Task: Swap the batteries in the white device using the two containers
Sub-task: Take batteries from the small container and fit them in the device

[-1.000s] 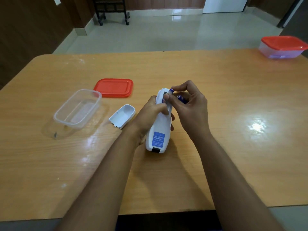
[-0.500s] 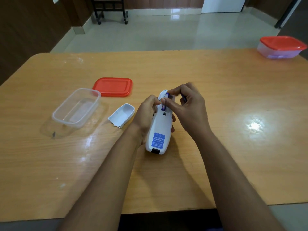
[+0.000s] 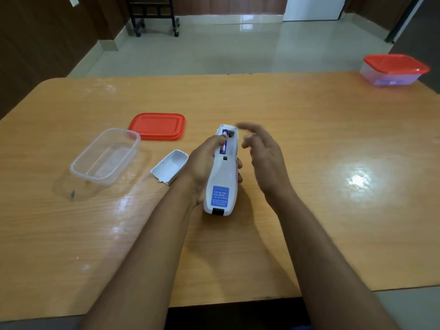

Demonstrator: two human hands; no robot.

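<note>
The white device point(image 3: 222, 177) lies back-up at the table's middle, its battery bay uncovered. My left hand point(image 3: 204, 163) grips it from the left, thumb resting on a purple battery point(image 3: 224, 145) seated in the bay's left slot. The right slot looks dark and empty. My right hand point(image 3: 262, 153) hovers just right of the device, blurred, fingers spread, holding nothing. The device's white battery cover point(image 3: 170, 170) lies inside-up to the left. An open clear container point(image 3: 104, 158) stands further left, its red lid point(image 3: 158, 126) behind it. A closed red-lidded container point(image 3: 392, 70) sits at the far right corner.
The wooden table point(image 3: 333, 210) has a glare patch at the right. Its near edge runs below my forearms. Beyond the far edge lie a tiled floor and a black wheeled stand point(image 3: 152, 15).
My right hand pressed a purple battery into the bay, then let go and drew back to the right with its fingers apart. My left thumb shifted onto the seated battery.
</note>
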